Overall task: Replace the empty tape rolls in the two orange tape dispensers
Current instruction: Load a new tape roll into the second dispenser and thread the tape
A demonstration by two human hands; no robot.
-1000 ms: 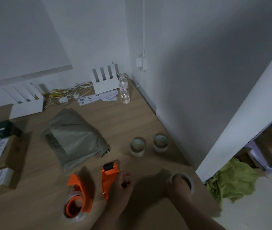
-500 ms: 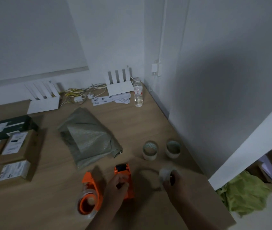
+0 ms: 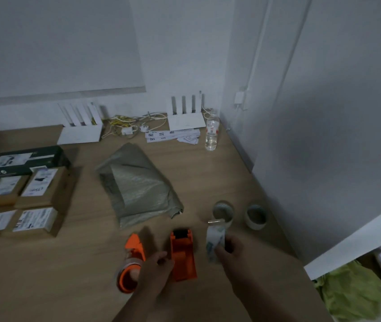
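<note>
Two orange tape dispensers lie on the wooden table (image 3: 208,173). The right dispenser (image 3: 182,254) lies flat, and my left hand (image 3: 155,269) grips its left side. The left dispenser (image 3: 130,263) lies on its side with a thin roll around its hub. My right hand (image 3: 229,252) holds a clear tape roll (image 3: 215,241) on edge just above the table, right of the gripped dispenser. Two more tape rolls stand behind it, one (image 3: 223,213) near the held roll and one (image 3: 256,216) further right.
A folded grey woven bag (image 3: 136,184) lies behind the dispensers. Several labelled cardboard boxes (image 3: 33,189) are at the left. Two white routers, cables, paper slips and a water bottle (image 3: 211,132) stand at the back. The table's right edge borders a white wall.
My right hand has lifted the tape roll off the table and turned it on edge, closer to the right dispenser. The camera has swung left and down; my left hand stays on the dispenser.
</note>
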